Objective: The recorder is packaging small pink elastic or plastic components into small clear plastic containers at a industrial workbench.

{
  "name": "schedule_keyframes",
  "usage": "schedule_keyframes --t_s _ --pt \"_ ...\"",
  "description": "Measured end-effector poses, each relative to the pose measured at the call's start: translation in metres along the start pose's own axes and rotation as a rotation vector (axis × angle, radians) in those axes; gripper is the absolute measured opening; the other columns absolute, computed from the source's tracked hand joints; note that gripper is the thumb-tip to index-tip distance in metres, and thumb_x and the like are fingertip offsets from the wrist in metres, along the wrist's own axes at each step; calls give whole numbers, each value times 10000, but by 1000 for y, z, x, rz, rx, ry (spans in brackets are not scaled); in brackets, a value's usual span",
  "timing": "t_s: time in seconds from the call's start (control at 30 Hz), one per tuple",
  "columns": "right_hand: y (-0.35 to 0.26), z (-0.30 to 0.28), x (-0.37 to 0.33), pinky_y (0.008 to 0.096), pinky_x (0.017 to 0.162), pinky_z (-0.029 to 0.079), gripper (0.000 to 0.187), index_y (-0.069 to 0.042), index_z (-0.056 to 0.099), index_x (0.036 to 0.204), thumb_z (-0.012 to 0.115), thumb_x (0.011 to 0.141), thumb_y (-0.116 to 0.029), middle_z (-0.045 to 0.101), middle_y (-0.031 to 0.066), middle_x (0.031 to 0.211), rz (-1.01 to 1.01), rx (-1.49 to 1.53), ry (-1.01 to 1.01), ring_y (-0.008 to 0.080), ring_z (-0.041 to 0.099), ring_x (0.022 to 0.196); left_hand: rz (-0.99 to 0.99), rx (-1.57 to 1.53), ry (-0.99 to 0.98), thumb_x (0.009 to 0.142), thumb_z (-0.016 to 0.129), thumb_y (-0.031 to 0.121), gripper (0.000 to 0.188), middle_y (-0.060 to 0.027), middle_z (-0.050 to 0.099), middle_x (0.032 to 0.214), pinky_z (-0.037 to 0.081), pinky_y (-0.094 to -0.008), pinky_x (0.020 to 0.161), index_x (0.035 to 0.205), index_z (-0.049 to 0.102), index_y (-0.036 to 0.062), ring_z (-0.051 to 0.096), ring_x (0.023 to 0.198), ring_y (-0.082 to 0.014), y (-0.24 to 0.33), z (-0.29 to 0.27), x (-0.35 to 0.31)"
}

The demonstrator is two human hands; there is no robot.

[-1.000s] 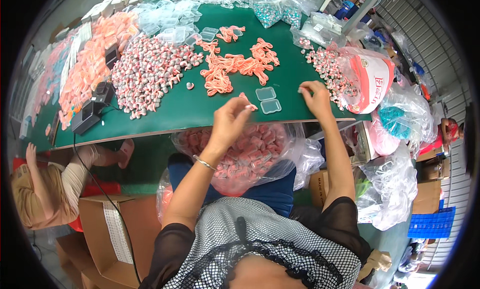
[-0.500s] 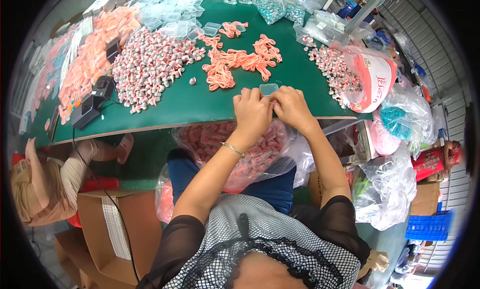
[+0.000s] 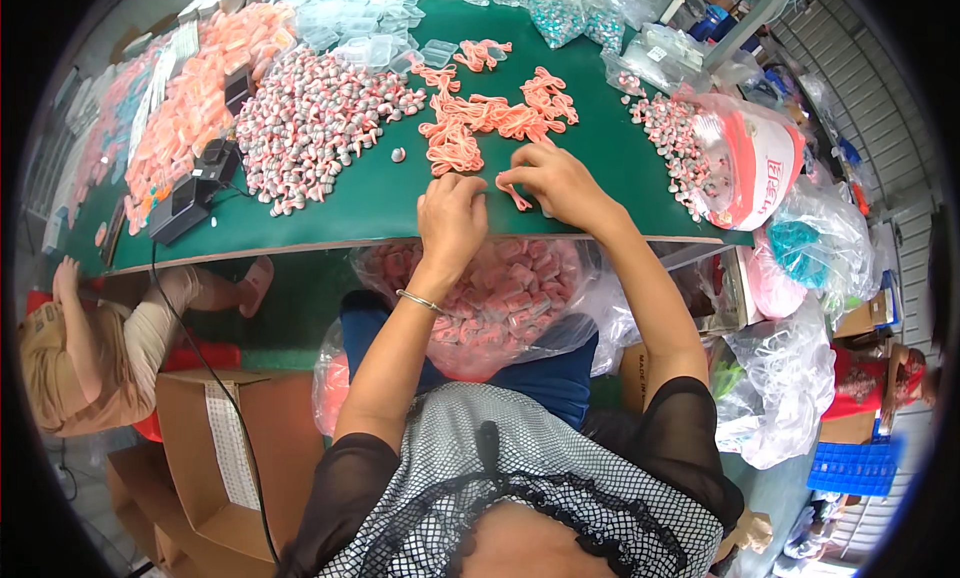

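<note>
My right hand (image 3: 560,188) pinches a small bundle of orange-pink cord (image 3: 515,194) just above the green table. To its left, my left hand (image 3: 452,218) is closed near the table's front edge, fingers curled in; whatever lies in them is hidden. Beyond both hands spreads a pile of looped orange-pink cords (image 3: 455,143). A single grey-and-pink small piece (image 3: 398,155) lies left of the cords, close to a large heap of similar pieces (image 3: 310,118).
Clear plastic boxes (image 3: 370,18) and orange cases (image 3: 190,98) cover the table's far left. Small black devices (image 3: 185,203) trail a cable. At right lies a red-and-white bag (image 3: 755,163). A plastic bag of pink packs (image 3: 510,298) rests over my lap. A person (image 3: 75,368) sits at left.
My hands have moved apart, the left one leftward. The small clear box that was at my fingertips no longer shows. The cord bundle now shows in my right hand.
</note>
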State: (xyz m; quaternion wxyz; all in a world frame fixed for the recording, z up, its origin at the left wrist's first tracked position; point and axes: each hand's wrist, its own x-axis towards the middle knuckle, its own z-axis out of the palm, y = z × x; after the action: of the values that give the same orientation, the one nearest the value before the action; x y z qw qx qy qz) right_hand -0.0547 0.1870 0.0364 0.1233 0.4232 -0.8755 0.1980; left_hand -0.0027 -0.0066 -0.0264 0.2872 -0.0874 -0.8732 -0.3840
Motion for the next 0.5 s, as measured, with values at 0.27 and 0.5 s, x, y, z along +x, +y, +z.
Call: schedule_keyframes --t_s 0.27,0.5 --pt "14 -1 11 383 843 493 137 -93 711 926 708 789 -85 661 49 1030 -135 24 -29 253 612 976 3 -64 -21 796 695 94 114 -53 630 867 459 -416 760 910 697 93 609 883 -269 4 0 2" --pt "31 -20 -34 368 720 511 106 -49 706 906 709 822 -114 693 84 867 311 175 73 262 648 799 95 -216 -164 727 769 155 470 -114 598 1105 456 -414 880 1175 633 102 561 1046 -311 31 13 12"
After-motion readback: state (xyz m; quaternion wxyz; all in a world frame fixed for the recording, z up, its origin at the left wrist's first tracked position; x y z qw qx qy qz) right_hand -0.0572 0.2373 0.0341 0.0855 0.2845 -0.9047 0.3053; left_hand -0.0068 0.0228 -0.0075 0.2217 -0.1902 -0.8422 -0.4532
